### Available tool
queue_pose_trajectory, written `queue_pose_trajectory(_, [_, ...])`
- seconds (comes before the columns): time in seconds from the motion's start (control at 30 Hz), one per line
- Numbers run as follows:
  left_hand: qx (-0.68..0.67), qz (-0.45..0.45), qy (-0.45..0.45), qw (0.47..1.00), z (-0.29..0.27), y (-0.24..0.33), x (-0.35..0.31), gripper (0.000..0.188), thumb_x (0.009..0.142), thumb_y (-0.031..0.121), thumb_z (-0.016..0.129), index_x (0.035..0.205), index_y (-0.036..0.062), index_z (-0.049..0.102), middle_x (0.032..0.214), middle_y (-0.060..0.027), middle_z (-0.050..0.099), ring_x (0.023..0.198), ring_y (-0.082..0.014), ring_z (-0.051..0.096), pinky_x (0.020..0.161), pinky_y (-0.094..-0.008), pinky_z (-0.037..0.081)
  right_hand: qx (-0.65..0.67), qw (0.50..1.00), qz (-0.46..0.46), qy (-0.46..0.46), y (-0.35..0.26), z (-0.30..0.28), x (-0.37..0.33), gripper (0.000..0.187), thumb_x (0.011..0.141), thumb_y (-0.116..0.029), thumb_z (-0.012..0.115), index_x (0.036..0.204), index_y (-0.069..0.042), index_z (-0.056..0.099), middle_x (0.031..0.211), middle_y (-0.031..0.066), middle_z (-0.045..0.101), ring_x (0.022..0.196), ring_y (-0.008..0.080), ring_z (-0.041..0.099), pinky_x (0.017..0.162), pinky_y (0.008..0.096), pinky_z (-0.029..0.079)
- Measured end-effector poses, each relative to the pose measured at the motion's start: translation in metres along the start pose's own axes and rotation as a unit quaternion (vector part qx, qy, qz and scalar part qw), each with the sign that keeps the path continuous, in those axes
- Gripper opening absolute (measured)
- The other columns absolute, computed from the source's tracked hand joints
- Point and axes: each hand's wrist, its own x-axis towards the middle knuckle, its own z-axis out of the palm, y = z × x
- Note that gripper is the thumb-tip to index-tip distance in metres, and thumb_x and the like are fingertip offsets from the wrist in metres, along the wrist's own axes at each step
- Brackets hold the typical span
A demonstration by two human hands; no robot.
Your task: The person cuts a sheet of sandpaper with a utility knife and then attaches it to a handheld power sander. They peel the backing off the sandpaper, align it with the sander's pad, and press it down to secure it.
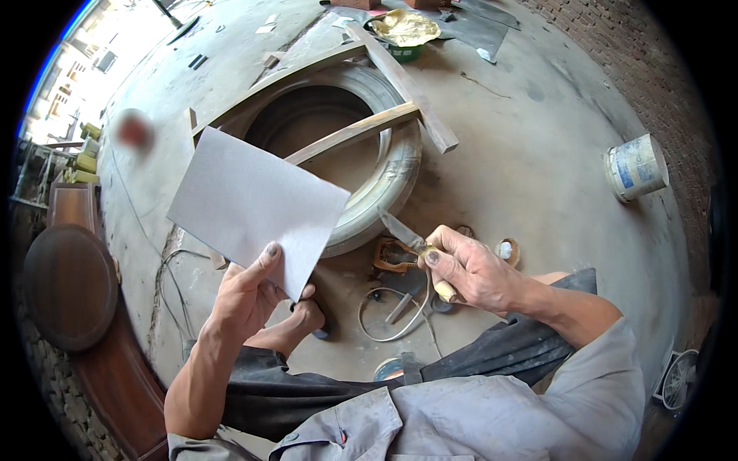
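Note:
My left hand (250, 296) grips a pale grey rectangular sheet (257, 203), possibly sandpaper, by its lower corner, thumb on top. The sheet is tilted and covers part of the tyre behind it. In my right hand (480, 273) is a knife (401, 230) with a worn yellowish handle. Its blade points up and left toward the sheet, apart from it. Beyond both hands a large tyre (403, 165) lies flat on the floor, with a wooden frame (354, 134) of several bars resting on it.
Below the knife lie an orange-brown tool (394, 256) and a looped pale cord (369, 330). A white bucket (638, 167) lies tilted at the right. A green basin (407, 52) with cream-coloured material stands at the far side. Dark wooden furniture with a round top (71, 287) is at the left.

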Motion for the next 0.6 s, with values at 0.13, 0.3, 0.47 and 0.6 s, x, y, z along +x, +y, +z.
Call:
queue_pose_trajectory(0.13, [-0.025,-0.013,0.002,1.000,-0.005,0.005,0.003,0.044,0.104,0.020,0.057,0.130,-0.0137,0.046,0.122,-0.0255,0.063,0.106,-0.0332,0.070,0.086,-0.0539,0.064,0.005,0.999,0.003,-0.035,-0.002,0.005,0.001,0.024,0.110,-0.028,0.044,0.113,-0.005,0.050,0.073,-0.0033,0.053,0.060,0.0025,0.044,0.055,0.0217,0.037])
queue_pose_trajectory(0.3, [-0.006,-0.010,-0.036,0.999,0.004,0.001,0.006,0.049,0.103,0.019,0.059,0.133,-0.0151,0.041,0.122,-0.0273,0.062,0.106,-0.0349,0.070,0.085,-0.0551,0.064,-0.024,0.999,0.018,-0.035,-0.013,0.008,0.001,0.023,0.111,-0.029,0.044,0.113,-0.007,0.051,0.072,-0.0039,0.055,0.059,0.0023,0.043,0.054,0.0216,0.036])
queue_pose_trajectory(0.47, [-0.002,-0.014,-0.035,0.999,0.012,-0.001,0.005,0.051,0.103,0.019,0.060,0.134,-0.0156,0.039,0.123,-0.0293,0.061,0.106,-0.0361,0.070,0.085,-0.0571,0.064,-0.001,1.000,-0.006,-0.019,-0.006,0.007,0.002,0.027,0.110,-0.031,0.046,0.107,-0.005,0.054,0.066,0.0001,0.055,0.062,0.0062,0.049,0.057,0.0279,0.043])
queue_pose_trajectory(0.6, [-0.001,-0.012,-0.024,1.000,0.012,-0.002,0.005,0.052,0.102,0.019,0.061,0.134,-0.0162,0.038,0.124,-0.0304,0.059,0.106,-0.0368,0.070,0.086,-0.0581,0.064,0.001,1.000,-0.011,-0.014,-0.003,0.007,0.002,0.028,0.110,-0.031,0.046,0.106,-0.004,0.054,0.067,0.0002,0.055,0.062,0.0061,0.049,0.057,0.0276,0.043])
